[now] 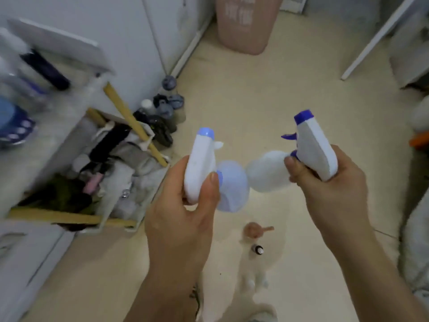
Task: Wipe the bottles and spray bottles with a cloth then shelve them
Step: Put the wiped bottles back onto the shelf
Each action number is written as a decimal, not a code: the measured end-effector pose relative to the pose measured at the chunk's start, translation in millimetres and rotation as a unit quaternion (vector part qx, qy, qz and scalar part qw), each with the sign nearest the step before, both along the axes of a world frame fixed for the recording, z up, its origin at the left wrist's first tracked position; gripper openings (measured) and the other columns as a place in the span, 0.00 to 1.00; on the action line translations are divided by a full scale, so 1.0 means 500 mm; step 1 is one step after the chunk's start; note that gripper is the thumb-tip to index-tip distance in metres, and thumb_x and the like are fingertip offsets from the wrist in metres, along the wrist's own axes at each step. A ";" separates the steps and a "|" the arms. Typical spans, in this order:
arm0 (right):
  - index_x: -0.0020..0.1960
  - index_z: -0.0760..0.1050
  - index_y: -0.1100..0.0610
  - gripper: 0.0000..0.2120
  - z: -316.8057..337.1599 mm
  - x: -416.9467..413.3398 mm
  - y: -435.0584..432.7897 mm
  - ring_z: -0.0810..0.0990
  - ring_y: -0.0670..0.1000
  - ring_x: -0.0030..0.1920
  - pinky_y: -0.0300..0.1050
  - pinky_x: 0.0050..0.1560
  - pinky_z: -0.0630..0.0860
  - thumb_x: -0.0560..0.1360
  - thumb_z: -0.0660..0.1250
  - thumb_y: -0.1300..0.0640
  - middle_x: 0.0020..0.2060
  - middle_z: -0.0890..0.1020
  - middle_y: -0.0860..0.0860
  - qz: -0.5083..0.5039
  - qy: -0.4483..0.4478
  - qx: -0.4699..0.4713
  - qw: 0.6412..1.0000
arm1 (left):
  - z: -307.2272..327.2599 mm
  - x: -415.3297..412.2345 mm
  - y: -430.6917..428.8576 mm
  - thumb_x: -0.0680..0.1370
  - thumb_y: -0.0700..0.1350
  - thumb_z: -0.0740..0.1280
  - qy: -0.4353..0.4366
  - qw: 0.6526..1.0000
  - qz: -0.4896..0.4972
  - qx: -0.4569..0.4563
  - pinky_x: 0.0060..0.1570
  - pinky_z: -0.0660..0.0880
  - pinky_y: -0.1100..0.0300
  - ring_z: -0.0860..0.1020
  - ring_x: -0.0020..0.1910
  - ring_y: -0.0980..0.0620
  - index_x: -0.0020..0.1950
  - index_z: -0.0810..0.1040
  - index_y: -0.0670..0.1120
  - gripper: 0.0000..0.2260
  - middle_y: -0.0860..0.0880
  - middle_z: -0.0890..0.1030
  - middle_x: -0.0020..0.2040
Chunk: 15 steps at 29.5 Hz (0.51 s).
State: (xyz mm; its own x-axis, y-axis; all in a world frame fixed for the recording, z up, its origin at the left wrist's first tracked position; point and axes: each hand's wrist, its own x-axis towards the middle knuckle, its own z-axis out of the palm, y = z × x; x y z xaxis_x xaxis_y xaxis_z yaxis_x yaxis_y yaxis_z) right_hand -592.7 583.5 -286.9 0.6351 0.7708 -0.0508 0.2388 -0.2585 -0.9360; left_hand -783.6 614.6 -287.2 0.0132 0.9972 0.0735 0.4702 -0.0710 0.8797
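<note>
My left hand grips the white trigger head of a spray bottle with a pale blue nozzle and a light blue body hanging below. My right hand grips the head of a second spray bottle with a dark blue nozzle and a white body. Both are held up over the floor, bodies nearly touching. On the floor below stand a bottle with a pinkish pump and a small dark-capped bottle. A shelf at the left holds blurred bottles. No cloth can be made out.
A wood-framed basket full of clothes and items stands at the left on the floor. Several dark bottles cluster beside it by the wall. A pink bin stands at the back, and a white slanted leg at the right.
</note>
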 end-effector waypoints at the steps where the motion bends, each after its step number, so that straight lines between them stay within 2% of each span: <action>1: 0.44 0.76 0.45 0.07 0.035 -0.037 0.033 0.79 0.49 0.40 0.40 0.38 0.74 0.73 0.73 0.54 0.38 0.81 0.47 0.018 -0.008 0.015 1.000 | 0.033 -0.039 0.010 0.74 0.66 0.59 0.009 1.000 0.019 0.020 0.33 0.70 0.67 0.76 0.38 0.60 0.53 0.74 0.64 0.13 0.62 0.77 0.42; 3: 0.44 0.75 0.44 0.06 0.096 -0.116 0.090 0.80 0.56 0.41 0.47 0.40 0.76 0.75 0.71 0.51 0.39 0.80 0.51 0.059 -0.024 0.046 0.997 | 0.091 -0.116 0.028 0.76 0.64 0.59 0.014 0.996 0.062 0.060 0.33 0.70 0.70 0.77 0.38 0.62 0.57 0.76 0.59 0.16 0.61 0.78 0.43; 5: 0.45 0.74 0.43 0.04 0.142 -0.204 0.143 0.80 0.56 0.40 0.50 0.40 0.77 0.76 0.69 0.48 0.38 0.80 0.50 0.104 -0.030 0.079 0.991 | 0.133 -0.204 0.045 0.77 0.62 0.60 0.018 0.990 0.110 0.086 0.33 0.72 0.70 0.79 0.38 0.62 0.60 0.76 0.56 0.17 0.59 0.80 0.41; 6: 0.47 0.74 0.44 0.03 0.160 -0.246 0.166 0.79 0.54 0.38 0.50 0.39 0.78 0.77 0.68 0.47 0.38 0.79 0.49 0.121 -0.025 0.095 0.988 | 0.150 -0.244 0.053 0.77 0.62 0.60 0.021 0.986 0.135 0.095 0.34 0.74 0.67 0.80 0.38 0.60 0.59 0.75 0.57 0.16 0.59 0.81 0.40; 8: 0.52 0.75 0.49 0.06 0.185 -0.342 0.214 0.77 0.49 0.35 0.46 0.35 0.77 0.78 0.66 0.47 0.36 0.78 0.45 0.145 0.011 0.121 0.982 | 0.185 -0.327 0.070 0.77 0.63 0.60 0.027 0.976 0.184 0.110 0.37 0.77 0.58 0.81 0.37 0.58 0.58 0.73 0.61 0.13 0.59 0.81 0.42; 9: 0.53 0.75 0.49 0.07 0.194 -0.388 0.241 0.77 0.47 0.34 0.43 0.34 0.76 0.78 0.66 0.47 0.36 0.78 0.44 0.155 0.030 0.136 0.978 | 0.200 -0.364 0.085 0.77 0.62 0.60 0.036 0.970 0.204 0.124 0.38 0.77 0.60 0.80 0.38 0.59 0.58 0.72 0.62 0.12 0.60 0.80 0.43; 11: 0.51 0.76 0.50 0.05 0.203 -0.470 0.283 0.77 0.47 0.33 0.40 0.32 0.75 0.79 0.66 0.49 0.35 0.78 0.45 0.185 0.059 0.147 0.970 | 0.213 -0.429 0.109 0.77 0.61 0.60 0.061 0.961 0.232 0.135 0.38 0.73 0.71 0.79 0.39 0.64 0.57 0.71 0.63 0.09 0.61 0.80 0.40; 12: 0.50 0.76 0.50 0.05 0.204 -0.515 0.302 0.78 0.47 0.33 0.39 0.32 0.74 0.79 0.67 0.49 0.35 0.79 0.46 0.205 0.071 0.143 0.966 | 0.217 -0.466 0.122 0.78 0.59 0.60 0.077 0.956 0.250 0.129 0.37 0.71 0.74 0.78 0.39 0.65 0.56 0.70 0.64 0.07 0.61 0.80 0.39; 15: 0.50 0.77 0.50 0.05 0.195 -0.635 0.352 0.81 0.49 0.36 0.42 0.34 0.77 0.77 0.69 0.50 0.36 0.80 0.48 0.262 0.086 0.124 0.953 | 0.207 -0.573 0.167 0.80 0.57 0.60 0.100 0.949 0.286 0.091 0.37 0.69 0.76 0.77 0.41 0.66 0.57 0.69 0.62 0.07 0.60 0.79 0.39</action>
